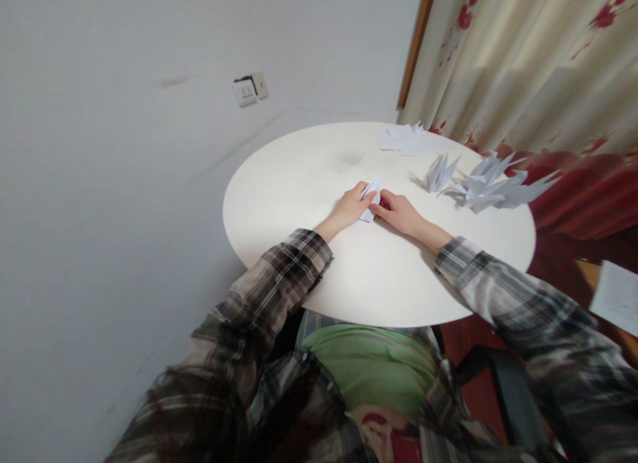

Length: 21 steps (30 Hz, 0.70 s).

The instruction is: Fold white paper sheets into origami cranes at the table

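A small folded piece of white paper [369, 213] is held upright at a slant just over the middle of the round white table [279, 197]. My left hand [351, 204] grips it from the left, thumb on the near face and fingers behind. From the right, my right hand [397, 211] pinches its edge between thumb and curled fingers. The fingertips partly cover the paper, so its full shape is hidden. To the right of my hands stands a folded paper crane [438, 173], apart from them.
Several more paper cranes [491, 184] cluster at the table's right edge. Flat white paper sheets [406, 141] lie at the back. A wall with a socket [244, 92] is on the left, a flowered curtain [528, 71] on the right. A chair armrest [513, 390] is at lower right.
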Tool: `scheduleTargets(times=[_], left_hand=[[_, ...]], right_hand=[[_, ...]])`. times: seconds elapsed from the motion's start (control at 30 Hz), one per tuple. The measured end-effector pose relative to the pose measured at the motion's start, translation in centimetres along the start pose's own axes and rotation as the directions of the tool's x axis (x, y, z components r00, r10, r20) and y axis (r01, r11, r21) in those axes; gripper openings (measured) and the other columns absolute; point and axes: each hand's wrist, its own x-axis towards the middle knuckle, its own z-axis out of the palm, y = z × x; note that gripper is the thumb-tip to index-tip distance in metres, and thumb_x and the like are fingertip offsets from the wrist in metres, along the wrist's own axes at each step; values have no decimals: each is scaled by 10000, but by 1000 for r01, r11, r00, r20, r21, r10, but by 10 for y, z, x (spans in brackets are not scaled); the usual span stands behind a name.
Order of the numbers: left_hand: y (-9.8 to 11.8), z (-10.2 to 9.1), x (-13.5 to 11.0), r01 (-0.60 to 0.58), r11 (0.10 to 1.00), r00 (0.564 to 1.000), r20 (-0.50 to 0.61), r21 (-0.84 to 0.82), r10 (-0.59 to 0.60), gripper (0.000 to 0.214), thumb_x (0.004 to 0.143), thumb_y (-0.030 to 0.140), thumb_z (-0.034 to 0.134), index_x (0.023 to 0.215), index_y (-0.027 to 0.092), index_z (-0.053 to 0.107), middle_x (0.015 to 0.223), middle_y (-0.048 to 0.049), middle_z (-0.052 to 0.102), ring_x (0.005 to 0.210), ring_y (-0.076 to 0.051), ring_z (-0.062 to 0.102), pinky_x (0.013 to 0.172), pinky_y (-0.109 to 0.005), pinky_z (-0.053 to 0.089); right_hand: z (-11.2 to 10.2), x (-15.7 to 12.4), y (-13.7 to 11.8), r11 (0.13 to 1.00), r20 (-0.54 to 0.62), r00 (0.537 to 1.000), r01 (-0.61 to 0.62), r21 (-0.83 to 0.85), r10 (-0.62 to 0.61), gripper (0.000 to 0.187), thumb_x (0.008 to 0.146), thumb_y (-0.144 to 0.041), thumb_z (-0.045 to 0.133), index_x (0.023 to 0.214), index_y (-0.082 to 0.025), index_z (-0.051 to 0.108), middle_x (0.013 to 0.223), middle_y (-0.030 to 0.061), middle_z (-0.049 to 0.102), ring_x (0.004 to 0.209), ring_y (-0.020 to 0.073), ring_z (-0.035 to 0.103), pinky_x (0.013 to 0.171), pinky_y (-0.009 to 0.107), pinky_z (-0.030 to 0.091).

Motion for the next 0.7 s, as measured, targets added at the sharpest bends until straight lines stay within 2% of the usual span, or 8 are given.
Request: scheduleTargets(times=[0.43,0.7], left_hand=[[3,-2,-2,10,1000,1000,7,7,-11,184,875,320,445,956,183,536,906,-46,641,844,-166,574,795,-294,440],[3,-1,-1,18,1000,1000,12,18,-18,214,880,319,446,990,164,546,957,-79,655,887,-196,592,827,-334,452]], right_hand=[[-1,-1,0,1000,2,1000,-2,-1,2,236,867,-413,451,821,-186,500,699,17,567,605,136,468,599,273,330],[0,0,1,1000,2,1000,8,9,-8,250,866,-425,448,824,-185,503,700,20,571,605,139,476,598,278,330]])
